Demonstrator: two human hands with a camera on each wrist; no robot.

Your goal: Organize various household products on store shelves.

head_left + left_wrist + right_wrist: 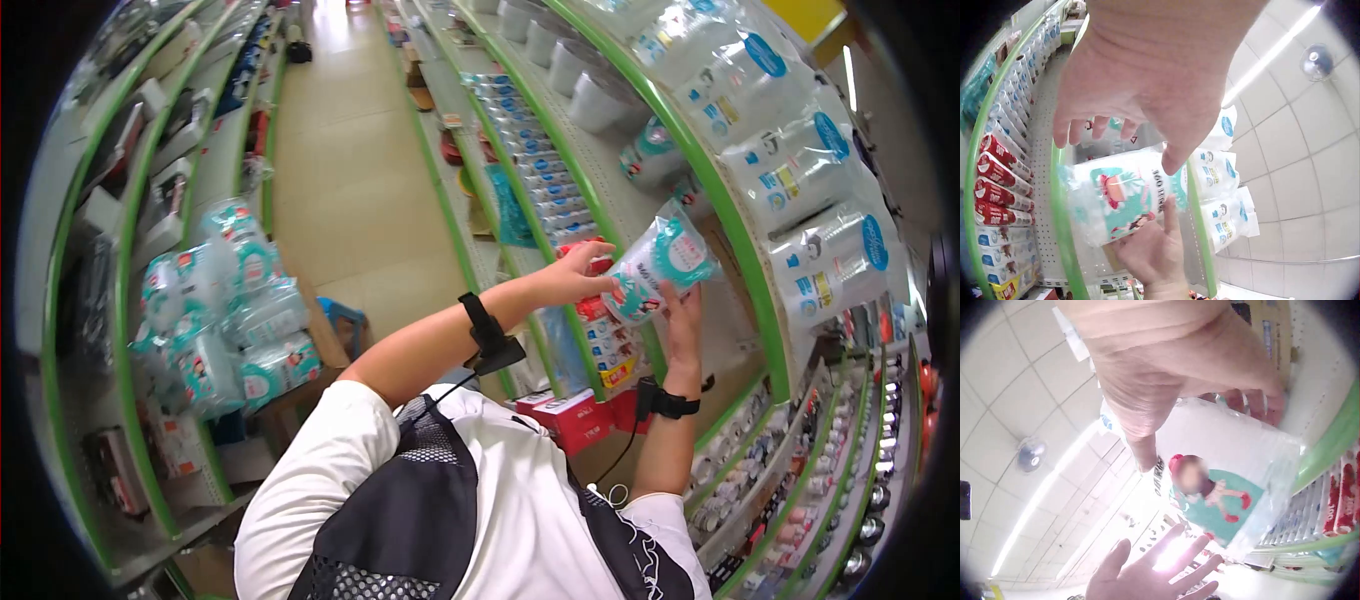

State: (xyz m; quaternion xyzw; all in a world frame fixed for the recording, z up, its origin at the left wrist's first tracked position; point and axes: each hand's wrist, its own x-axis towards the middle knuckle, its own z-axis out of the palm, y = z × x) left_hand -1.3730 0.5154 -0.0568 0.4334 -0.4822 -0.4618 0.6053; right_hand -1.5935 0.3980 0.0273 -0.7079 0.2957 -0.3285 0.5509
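A clear plastic package with teal print and a cartoon figure (655, 265) is held up in front of the shelves. My right hand (684, 325) grips it, and in the right wrist view that hand (1179, 375) has its thumb on one side and its fingers round the far edge. My left hand (575, 278) is beside the package's other end, and the right wrist view shows this hand (1154, 572) with spread fingers, apart from the package. In the left wrist view the thumb of my left hand (1141, 81) overlaps the package (1125, 197); contact cannot be told.
Green-edged shelves (700, 165) hold large white packs (790, 180) on the right. Rows of rolls (540, 160) fill a lower shelf, with red boxes (580, 420) below. Similar teal packages (235, 310) are piled on the left. A tiled aisle (350, 150) runs between.
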